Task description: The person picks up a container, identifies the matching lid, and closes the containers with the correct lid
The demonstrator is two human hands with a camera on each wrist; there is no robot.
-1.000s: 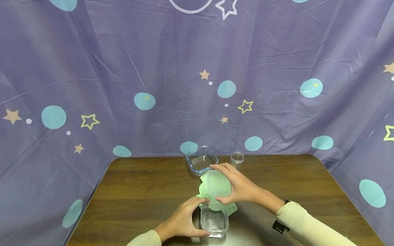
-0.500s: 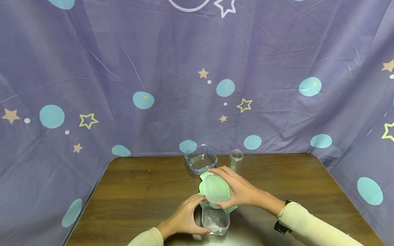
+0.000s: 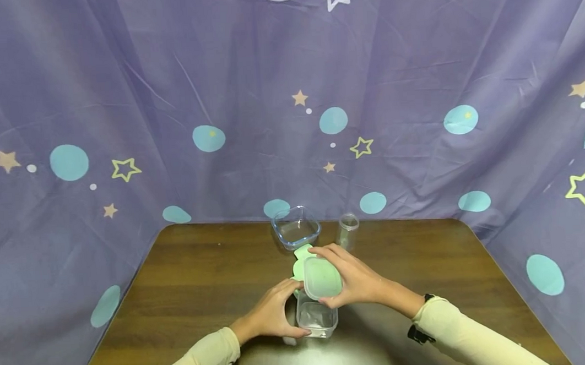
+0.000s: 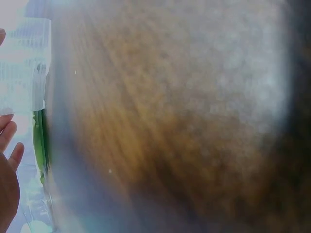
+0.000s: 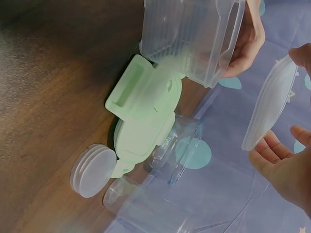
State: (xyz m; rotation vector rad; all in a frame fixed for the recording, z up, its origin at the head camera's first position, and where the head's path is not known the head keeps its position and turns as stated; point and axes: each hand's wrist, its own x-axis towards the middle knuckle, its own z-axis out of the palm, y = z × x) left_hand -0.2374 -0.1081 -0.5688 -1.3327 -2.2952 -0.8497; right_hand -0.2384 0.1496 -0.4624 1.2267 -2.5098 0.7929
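Note:
My left hand (image 3: 274, 313) grips a clear, square, deep plastic container (image 3: 317, 316) by its left side, thumb toward the near side. In the right wrist view the container (image 5: 180, 39) shows ribbed walls, with the left hand (image 5: 249, 41) behind it. My right hand (image 3: 349, 276) holds a translucent square lid (image 3: 322, 278) by its edges, tilted, above the container's far side. The right wrist view shows the lid (image 5: 272, 104) apart from the container. Mostly blur fills the left wrist view, with the container (image 4: 22, 63) at its left edge.
Beyond the hands lies a light-green, animal-shaped flat item (image 5: 146, 111), partly covered in the head view. Behind it stand a blue-rimmed square glass dish (image 3: 296, 229) and a clear cylindrical jar (image 3: 347, 232). A round translucent lid (image 5: 95, 170) lies on the wooden table (image 3: 203, 275).
The right hand has brought the lid closer to me and nearer the container, covering more of the green item. My left hand keeps its grip. The head view has tilted slightly down.

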